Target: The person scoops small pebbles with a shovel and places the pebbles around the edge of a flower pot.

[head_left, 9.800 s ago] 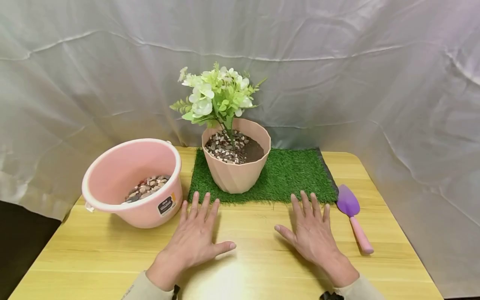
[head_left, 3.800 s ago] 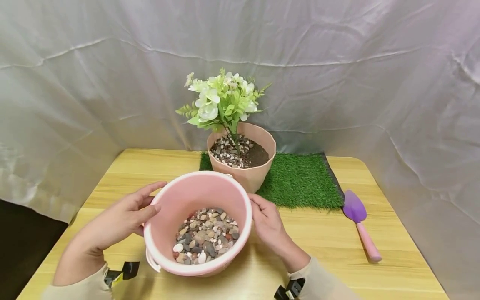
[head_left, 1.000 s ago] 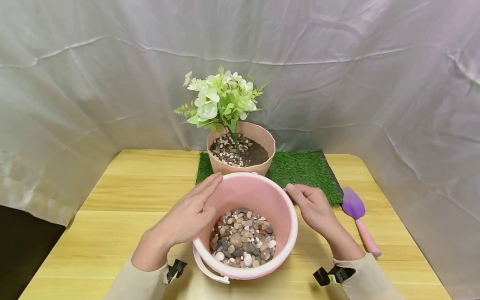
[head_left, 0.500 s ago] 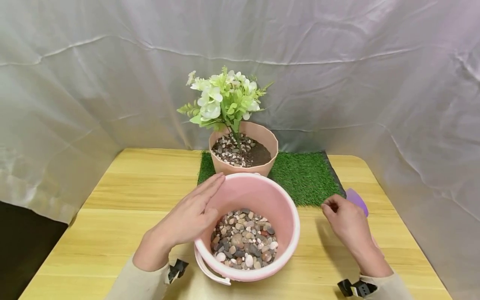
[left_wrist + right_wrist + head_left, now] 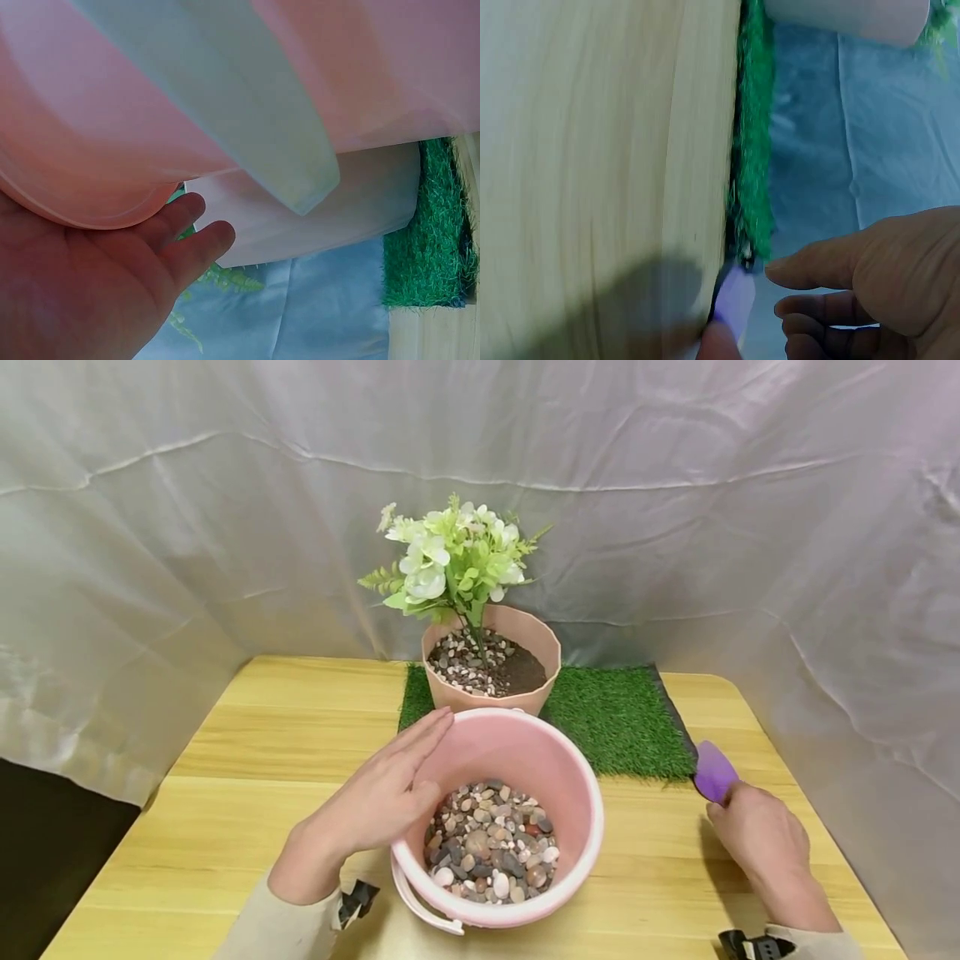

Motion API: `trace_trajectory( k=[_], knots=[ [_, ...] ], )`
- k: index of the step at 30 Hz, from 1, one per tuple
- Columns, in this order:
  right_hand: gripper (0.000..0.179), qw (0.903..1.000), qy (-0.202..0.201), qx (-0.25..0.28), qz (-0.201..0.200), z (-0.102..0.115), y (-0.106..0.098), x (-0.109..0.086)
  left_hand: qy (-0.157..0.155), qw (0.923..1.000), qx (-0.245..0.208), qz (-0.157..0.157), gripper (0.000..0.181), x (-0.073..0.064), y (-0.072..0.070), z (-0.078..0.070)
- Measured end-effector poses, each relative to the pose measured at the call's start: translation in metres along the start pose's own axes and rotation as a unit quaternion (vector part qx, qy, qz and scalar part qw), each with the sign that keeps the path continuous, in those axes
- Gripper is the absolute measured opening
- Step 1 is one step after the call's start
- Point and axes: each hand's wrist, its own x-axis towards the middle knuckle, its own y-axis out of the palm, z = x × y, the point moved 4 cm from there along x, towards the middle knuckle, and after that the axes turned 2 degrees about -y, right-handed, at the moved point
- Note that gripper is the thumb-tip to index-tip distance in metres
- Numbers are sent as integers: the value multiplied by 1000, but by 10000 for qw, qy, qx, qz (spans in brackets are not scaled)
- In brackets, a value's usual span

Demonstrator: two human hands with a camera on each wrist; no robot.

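Note:
A pink bucket [image 5: 588, 852] full of pebbles [image 5: 491, 843] at its bottom stands at the front middle of the table. My left hand [image 5: 378, 797] rests on its left rim, fingers straight along the edge and thumb over the inside; the left wrist view shows the palm against the rim. My right hand [image 5: 761, 835] is over the pink handle of a trowel [image 5: 715, 768], whose purple blade shows beyond the fingers. In the right wrist view, the right hand's fingers [image 5: 810, 266] are loosely bent beside the trowel, with space between them.
Close behind the bucket, a peach flowerpot [image 5: 525, 700] holds soil, pebbles and an artificial white-flowered plant [image 5: 457, 560]. It stands on a green turf mat [image 5: 615, 718]. The bucket's white handle [image 5: 423, 902] hangs at its front left. Grey cloth [image 5: 675, 527] surrounds the wooden table [image 5: 285, 752].
The bucket came from the left to the front middle, held in both hands. My right hand then left its rim and moved right to the trowel; my left hand stayed on the rim.

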Motion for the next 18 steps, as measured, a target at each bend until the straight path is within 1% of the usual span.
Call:
trace_trajectory(
  k=[3,6,10,13,18],
  knots=[
    [35,9992,291,-31,256,-11,-1,0,-15,10000,-12,18,78,0,0,-1],
    [47,9956,549,-103,746,-19,2,-2,-25,10000,-13,25,77,0,0,-1],
    [62,9876,732,-227,1372,-27,9,-5,-15,10000,-11,25,77,0,-1,-2],
    [68,9830,801,-280,1626,-30,14,-5,-22,10000,8,46,77,0,-1,-2],
    [65,9778,918,-268,1866,-32,20,-2,-70,9999,4,75,77,0,0,0]
  ],
)
